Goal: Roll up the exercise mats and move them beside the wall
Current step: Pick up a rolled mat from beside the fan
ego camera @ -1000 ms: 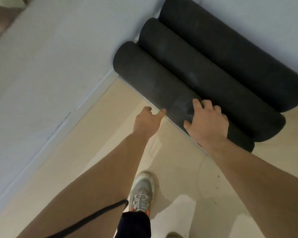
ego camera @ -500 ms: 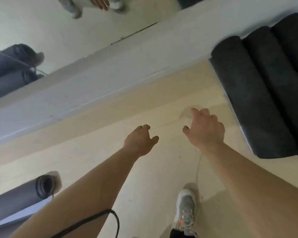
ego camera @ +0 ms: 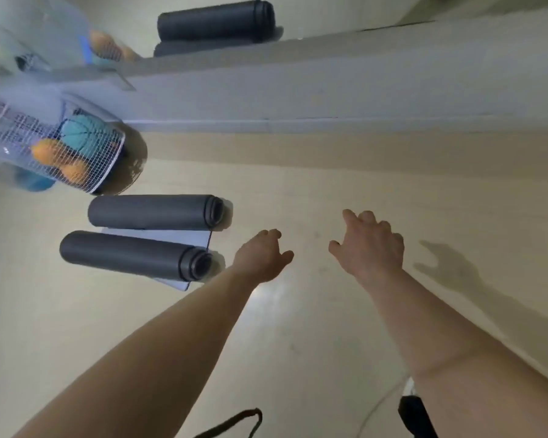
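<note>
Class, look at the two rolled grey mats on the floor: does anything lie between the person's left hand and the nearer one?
Nothing visible does. Bare floor separates the left hand from the nearer rolled mat; both hands are empty.

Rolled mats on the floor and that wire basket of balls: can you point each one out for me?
nearer rolled mat (ego camera: 124, 252), head view, middle of its dark grey side.
farther rolled mat (ego camera: 146, 211), head view, middle of its side.
wire basket (ego camera: 108, 165), head view, white mesh near its rim.

Glossy pale beige floor (ego camera: 298, 327), glare patch near centre. Light grey wall base (ego camera: 329, 96) under mirror (ego camera: 345, 11). White wire-mesh ball basket (ego camera: 45, 147) at left.
</note>
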A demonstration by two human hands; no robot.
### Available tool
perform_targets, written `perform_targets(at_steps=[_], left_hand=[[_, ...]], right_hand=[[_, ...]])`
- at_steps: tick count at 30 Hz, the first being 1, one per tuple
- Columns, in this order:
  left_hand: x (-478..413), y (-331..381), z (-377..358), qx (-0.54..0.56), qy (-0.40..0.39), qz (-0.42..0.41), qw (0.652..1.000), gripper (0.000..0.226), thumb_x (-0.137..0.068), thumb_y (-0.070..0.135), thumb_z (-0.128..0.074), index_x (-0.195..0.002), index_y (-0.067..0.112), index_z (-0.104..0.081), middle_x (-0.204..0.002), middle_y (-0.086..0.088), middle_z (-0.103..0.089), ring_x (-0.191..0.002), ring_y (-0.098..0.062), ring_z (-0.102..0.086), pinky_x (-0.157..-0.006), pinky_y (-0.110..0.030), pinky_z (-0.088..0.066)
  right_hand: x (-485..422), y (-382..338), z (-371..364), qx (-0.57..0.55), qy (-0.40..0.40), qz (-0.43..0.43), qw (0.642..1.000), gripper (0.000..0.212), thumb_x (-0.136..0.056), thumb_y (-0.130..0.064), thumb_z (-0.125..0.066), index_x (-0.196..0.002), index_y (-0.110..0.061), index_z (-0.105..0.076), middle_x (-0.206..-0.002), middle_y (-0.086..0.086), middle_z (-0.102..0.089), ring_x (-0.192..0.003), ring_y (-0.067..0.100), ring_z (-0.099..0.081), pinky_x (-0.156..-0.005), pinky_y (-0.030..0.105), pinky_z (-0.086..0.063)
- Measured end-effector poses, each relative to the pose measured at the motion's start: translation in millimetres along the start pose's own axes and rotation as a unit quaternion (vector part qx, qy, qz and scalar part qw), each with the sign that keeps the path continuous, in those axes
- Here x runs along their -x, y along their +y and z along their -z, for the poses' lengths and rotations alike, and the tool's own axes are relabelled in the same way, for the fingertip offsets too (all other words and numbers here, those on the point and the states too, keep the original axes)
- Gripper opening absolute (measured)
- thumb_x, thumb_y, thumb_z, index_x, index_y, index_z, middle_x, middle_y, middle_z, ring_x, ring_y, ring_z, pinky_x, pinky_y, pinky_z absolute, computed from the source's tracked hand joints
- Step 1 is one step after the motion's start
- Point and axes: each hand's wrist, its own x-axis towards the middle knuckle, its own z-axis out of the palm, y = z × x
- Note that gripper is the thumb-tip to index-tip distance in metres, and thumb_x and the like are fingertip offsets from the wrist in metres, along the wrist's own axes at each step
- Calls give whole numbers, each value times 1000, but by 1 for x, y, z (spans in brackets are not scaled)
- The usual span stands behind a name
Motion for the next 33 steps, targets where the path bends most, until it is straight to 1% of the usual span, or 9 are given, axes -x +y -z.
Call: perform_targets(at_steps=[4,7,11,14,18,23,25,28,33], left_hand=[[62,-156,-3,38,14,33,999,62,-102,46,-56,-152,12,-42,-150,-10,-50,-129,-31,-56,-102,-46,-51],[99,-266,-4,71,33,58,995,55,-100,49,-58,-144,17,-48,-145,-6,-55,-122,-29,-59,-99,-45,-53],[125,-390,-3,108,50,96,988,58,-102,47,-56,-150,17,-44,-154,-6,-49,-130,-30,-55,-103,-43,-49],[127,-463,-11,123,34,137,982,60,-102,44,-52,-154,15,-39,-154,-6,-45,-132,-29,-52,-103,-41,-46],[101,-532,-36,138,3,166,976,61,-102,45,-52,-154,16,-39,-154,-4,-44,-132,-27,-52,-101,-40,-46],[29,-592,-55,143,-45,177,973,62,-102,44,-53,-154,14,-38,-153,-5,-44,-131,-29,-52,-102,-41,-46],[-7,-614,-57,145,-47,179,972,62,-102,44,-53,-154,13,-37,-153,-7,-44,-133,-29,-51,-104,-41,-45],[-58,-644,-58,152,-27,172,973,62,-103,43,-53,-154,11,-37,-153,-9,-44,-136,-30,-48,-106,-41,-42],[-127,-696,-60,119,31,161,979,59,-103,45,-53,-149,11,-39,-148,-12,-44,-137,-33,-40,-105,-43,-39]], right_hand=[[51,-134,-61,22,-28,32,999,59,-96,-47,-54,-149,-27,-38,-140,7,-48,-123,34,-50,-92,42,-42],[82,-226,-105,47,-48,56,996,59,-97,-47,-54,-151,-28,-37,-142,6,-47,-123,33,-50,-90,41,-40],[97,-326,-156,45,-59,75,994,62,-97,-47,-54,-153,-29,-35,-145,7,-45,-126,35,-49,-92,42,-42],[87,-379,-196,31,-71,84,993,57,-97,-45,-56,-149,-27,-40,-139,9,-48,-123,37,-51,-86,41,-41],[53,-425,-252,19,-89,76,993,56,-96,-43,-57,-147,-27,-41,-140,8,-47,-121,39,-52,-88,42,-45],[-15,-449,-319,-33,-152,-9,988,54,-94,-42,-60,-141,-19,-44,-138,13,-49,-124,41,-53,-99,46,-48],[-43,-454,-341,-54,-158,-50,985,57,-93,-40,-62,-140,-14,-44,-136,16,-50,-124,40,-53,-97,44,-48],[-79,-464,-373,-84,-130,-98,983,61,-91,-40,-66,-138,-8,-44,-129,22,-52,-114,43,-57,-92,45,-50],[-122,-483,-420,-110,-88,-177,974,90,-98,-51,-57,-159,-4,-12,-151,26,-30,-130,49,-43,-103,53,-43]])
